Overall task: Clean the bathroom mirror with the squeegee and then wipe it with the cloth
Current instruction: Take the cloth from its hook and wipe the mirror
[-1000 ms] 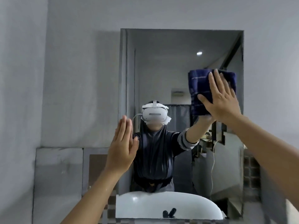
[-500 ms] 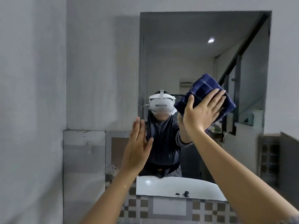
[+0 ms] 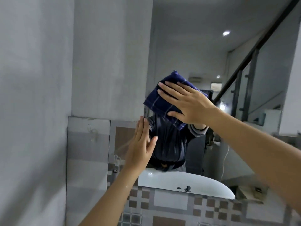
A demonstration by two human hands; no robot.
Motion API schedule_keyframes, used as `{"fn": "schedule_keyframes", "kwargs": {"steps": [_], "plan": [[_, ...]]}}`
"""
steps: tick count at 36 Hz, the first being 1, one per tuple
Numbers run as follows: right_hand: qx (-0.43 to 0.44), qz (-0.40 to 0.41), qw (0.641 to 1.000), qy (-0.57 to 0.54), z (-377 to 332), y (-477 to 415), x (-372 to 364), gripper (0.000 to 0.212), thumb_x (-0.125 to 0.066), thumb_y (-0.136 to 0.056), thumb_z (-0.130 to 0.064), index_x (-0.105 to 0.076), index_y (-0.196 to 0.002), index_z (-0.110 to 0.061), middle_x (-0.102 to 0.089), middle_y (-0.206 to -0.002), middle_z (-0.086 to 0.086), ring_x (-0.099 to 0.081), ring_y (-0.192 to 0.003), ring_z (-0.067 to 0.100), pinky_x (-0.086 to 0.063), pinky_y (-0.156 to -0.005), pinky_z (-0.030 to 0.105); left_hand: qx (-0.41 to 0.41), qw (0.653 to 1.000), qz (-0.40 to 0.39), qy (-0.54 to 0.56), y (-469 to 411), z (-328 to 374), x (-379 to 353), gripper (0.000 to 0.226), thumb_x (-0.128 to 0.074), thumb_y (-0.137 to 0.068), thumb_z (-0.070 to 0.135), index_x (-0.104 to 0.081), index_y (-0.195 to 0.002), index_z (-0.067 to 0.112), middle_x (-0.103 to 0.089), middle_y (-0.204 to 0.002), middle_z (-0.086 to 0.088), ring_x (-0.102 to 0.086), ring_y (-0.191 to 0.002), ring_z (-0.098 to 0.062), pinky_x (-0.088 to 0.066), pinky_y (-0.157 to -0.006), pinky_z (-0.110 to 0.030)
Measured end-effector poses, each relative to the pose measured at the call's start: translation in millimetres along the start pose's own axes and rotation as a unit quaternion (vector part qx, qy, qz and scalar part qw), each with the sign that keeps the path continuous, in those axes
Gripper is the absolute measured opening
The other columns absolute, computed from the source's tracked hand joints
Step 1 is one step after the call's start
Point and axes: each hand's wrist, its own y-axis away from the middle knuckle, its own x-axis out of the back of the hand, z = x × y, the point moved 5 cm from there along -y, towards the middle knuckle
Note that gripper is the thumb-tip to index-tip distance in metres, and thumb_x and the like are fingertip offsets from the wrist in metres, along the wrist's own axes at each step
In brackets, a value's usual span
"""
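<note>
The wall mirror [image 3: 187, 46] fills the upper right of the head view. A folded dark blue checked cloth [image 3: 160, 101] lies flat against the glass near the mirror's left side. My right hand [image 3: 187, 103] presses on the cloth with its fingers spread, pointing left. My left hand [image 3: 141, 144] is held flat and upright at the mirror's left edge, lower down, holding nothing. No squeegee is in sight. The mirror reflects a person in dark clothes behind the cloth.
A grey plaster wall [image 3: 35, 79] runs along the left. Below the mirror is a band of brown and grey checked tiles [image 3: 179, 207]. The reflection shows a white basin [image 3: 171, 180] and a black stair rail [image 3: 254, 54].
My right hand has slid the cloth left and down across the glass, from the upper right to the left side. My left hand stays flat at the mirror's left edge.
</note>
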Motion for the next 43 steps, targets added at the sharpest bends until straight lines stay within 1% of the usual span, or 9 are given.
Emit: {"fn": "schedule_keyframes", "kwargs": {"steps": [4,9,15,19,23,29,35,38,43], "plan": [[-0.041,-0.013,0.999,0.016,38,49,-5,0.073,-0.027,-0.090,-0.057,-0.009,-0.149,-0.018,-0.005,-0.157,0.000,-0.005,-0.144,0.016,-0.006,-0.118,0.036,-0.007,1.000,-0.011,0.016,1,2,-1,0.069,-0.040,-0.095,0.036,0.002,-0.146,0.018,0.003,-0.156,-0.001,0.004,-0.142,-0.009,-0.035,-0.109,-0.037],[-0.285,0.029,0.956,-0.061,81,124,-16,0.076,-0.026,-0.088,-0.058,-0.003,-0.149,-0.020,-0.002,-0.158,0.000,0.000,-0.145,0.015,-0.002,-0.117,0.035,-0.004,0.999,-0.014,0.028,4,1,-4,0.070,-0.041,-0.095,0.038,0.007,-0.146,0.027,0.014,-0.154,0.014,-0.020,-0.141,-0.022,-0.041,-0.103,-0.044],[-0.590,0.154,0.770,-0.189,70,187,-40,0.076,-0.031,-0.090,-0.053,0.001,-0.149,-0.018,0.004,-0.158,0.003,0.004,-0.145,0.018,-0.001,-0.116,0.039,0.007,1.000,-0.005,0.021,7,0,-5,0.069,-0.034,-0.093,0.045,0.012,-0.144,0.034,0.015,-0.154,0.015,-0.045,-0.126,-0.030,-0.052,-0.085,-0.022],[-0.711,0.212,0.632,-0.224,35,174,-49,0.078,-0.034,-0.090,-0.050,-0.005,-0.148,-0.008,-0.003,-0.158,0.011,-0.001,-0.145,0.026,0.000,-0.116,0.038,0.009,1.000,-0.005,0.023,11,7,-3,0.071,-0.039,-0.095,0.038,0.012,-0.144,0.030,0.016,-0.154,0.010,-0.015,-0.142,-0.018,-0.044,-0.100,-0.044],[-0.732,0.241,0.581,-0.261,-11,138,-51,0.078,-0.037,-0.090,-0.048,-0.007,-0.147,-0.004,-0.004,-0.157,0.014,-0.003,-0.145,0.028,-0.001,-0.116,0.041,0.024,0.999,-0.027,0.025,23,7,-3,0.076,-0.047,-0.095,0.033,0.012,-0.143,0.029,0.018,-0.154,0.010,-0.004,-0.143,-0.010,-0.030,-0.111,-0.045],[-0.649,0.224,0.671,-0.281,-59,59,-35,0.078,-0.042,-0.092,-0.046,-0.004,-0.148,-0.007,-0.001,-0.158,0.012,0.001,-0.145,0.026,-0.002,-0.116,0.041,0.061,0.996,-0.059,0.024,45,-1,-14,0.072,-0.041,-0.097,0.036,0.014,-0.144,0.030,0.017,-0.154,0.011,0.010,-0.141,-0.006,-0.019,-0.115,-0.045],[-0.378,0.141,0.884,-0.234,-84,9,-23,0.071,-0.036,-0.093,-0.041,-0.003,-0.149,-0.012,0.000,-0.158,0.007,0.002,-0.145,0.023,0.016,-0.113,0.028,0.058,0.998,-0.021,0.029,61,-1,-19,0.074,-0.049,-0.095,0.028,0.006,-0.146,0.028,0.003,-0.156,0.001,0.001,-0.143,-0.011,-0.028,-0.112,-0.037],[-0.186,0.092,0.966,-0.152,-83,12,-23,0.065,-0.037,-0.093,-0.037,-0.015,-0.148,-0.011,-0.013,-0.157,0.007,-0.009,-0.145,0.022,0.000,-0.118,0.034,0.056,0.998,-0.012,0.027,65,-1,-21,0.072,-0.045,-0.094,0.031,0.004,-0.146,0.027,0.003,-0.156,0.002,-0.002,-0.143,-0.014,-0.021,-0.110,-0.015],[0.017,-0.008,0.999,-0.032,-50,59,-36,0.065,-0.036,-0.092,-0.043,-0.016,-0.148,-0.016,-0.015,-0.156,0.003,-0.012,-0.144,0.019,-0.009,-0.117,0.037,0.069,0.997,-0.032,0.017,65,-3,-25,0.068,-0.033,-0.094,0.043,0.005,-0.146,0.021,0.010,-0.155,0.004,0.005,-0.142,-0.010,-0.011,-0.109,-0.013]]}}
